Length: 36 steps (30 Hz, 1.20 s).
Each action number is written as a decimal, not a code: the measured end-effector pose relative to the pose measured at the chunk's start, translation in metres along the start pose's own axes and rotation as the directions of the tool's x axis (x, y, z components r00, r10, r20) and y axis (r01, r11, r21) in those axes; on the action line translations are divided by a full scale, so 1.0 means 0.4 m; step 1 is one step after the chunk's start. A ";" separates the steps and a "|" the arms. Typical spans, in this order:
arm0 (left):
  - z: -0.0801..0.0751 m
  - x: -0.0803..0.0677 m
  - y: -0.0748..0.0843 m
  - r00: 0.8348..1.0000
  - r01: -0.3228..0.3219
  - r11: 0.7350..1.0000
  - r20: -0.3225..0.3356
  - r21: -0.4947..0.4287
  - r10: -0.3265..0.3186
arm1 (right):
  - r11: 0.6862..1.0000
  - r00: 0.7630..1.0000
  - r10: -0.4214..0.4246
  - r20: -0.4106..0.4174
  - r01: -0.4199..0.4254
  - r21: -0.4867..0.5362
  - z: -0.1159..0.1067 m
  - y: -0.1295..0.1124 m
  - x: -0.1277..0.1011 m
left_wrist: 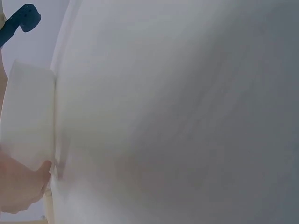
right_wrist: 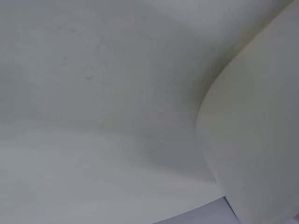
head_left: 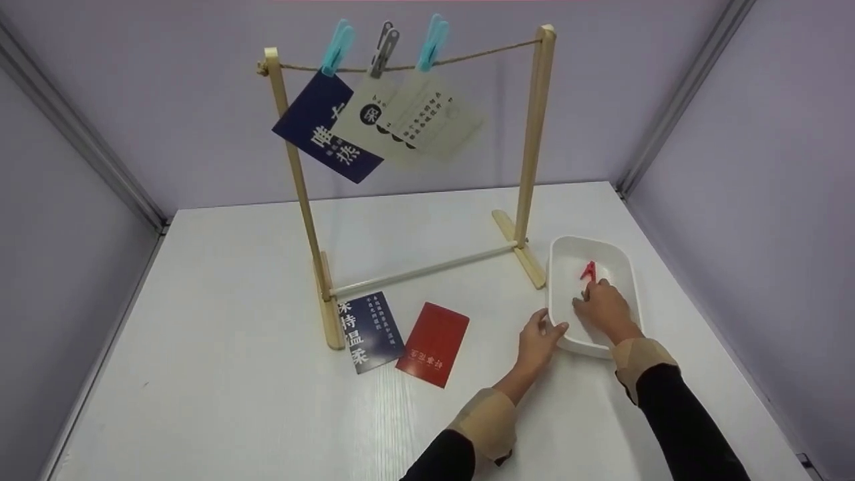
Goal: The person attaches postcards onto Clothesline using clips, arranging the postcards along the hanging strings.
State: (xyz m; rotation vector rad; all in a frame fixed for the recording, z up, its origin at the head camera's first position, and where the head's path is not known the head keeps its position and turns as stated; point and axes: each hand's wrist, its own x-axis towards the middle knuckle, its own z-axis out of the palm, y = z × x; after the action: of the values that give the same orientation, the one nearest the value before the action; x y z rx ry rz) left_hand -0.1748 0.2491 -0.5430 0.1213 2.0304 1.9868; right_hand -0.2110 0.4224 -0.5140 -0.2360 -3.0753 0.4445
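Item 1, small red plastic clothes peg (head_left: 588,270): lies inside the white rectangular plastic tub (head_left: 624,262), toward its far end, on the tub floor. Judged light, rigid and sprung; smooth plastic, likely a little slippery; best taken by pinching the two tail ends between thumb and forefinger, which also opens the jaws

Item 2, right hand (head_left: 602,306): reaching down into the tub, fingertips at the near end of the peg; whether they already pinch it or only touch it cannot be told from the head view, and the right wrist view shows only the pale tub wall

Item 3, left hand (head_left: 539,337): resting against the tub's near left corner, thumb over the rim and fingers loosely curved on the outer wall, steadying it; the left wrist view shows a fingertip (left_wrist: 28,184) against the white wall

Item 4, wooden drying frame with twine line (head_left: 534,133): stands on the white table (head_left: 220,374), well apart from the tub's far side. Three cards hang from it by two turquoise pegs (head_left: 337,47) and one grey peg (head_left: 384,48)

Item 5, dark blue card with white characters (head_left: 369,331) and red card (head_left: 434,343): flat on the table, just beside each other, near the frame's left foot
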 end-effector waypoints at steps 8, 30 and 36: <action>0.005 0.004 0.004 1.000 0.021 1.000 -0.007 -0.021 -0.021 | 0.986 0.985 0.162 0.064 -0.159 -0.042 -0.004 -0.023 0.008; 0.013 -0.004 0.008 0.999 0.039 0.999 -0.030 -0.029 -0.039 | 0.883 0.947 0.238 -0.215 -0.119 0.454 -0.028 -0.037 -0.062; 0.010 -0.002 0.003 0.998 0.038 0.998 -0.049 -0.044 -0.040 | 0.836 0.937 0.257 -0.237 -0.093 0.540 -0.021 -0.048 -0.115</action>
State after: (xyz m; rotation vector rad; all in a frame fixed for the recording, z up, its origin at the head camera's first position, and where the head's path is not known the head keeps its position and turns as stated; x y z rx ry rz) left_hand -0.1733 0.2529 -0.5417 0.0227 2.0031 2.0271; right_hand -0.1680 0.3998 -0.5005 -0.5150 -2.5188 1.1139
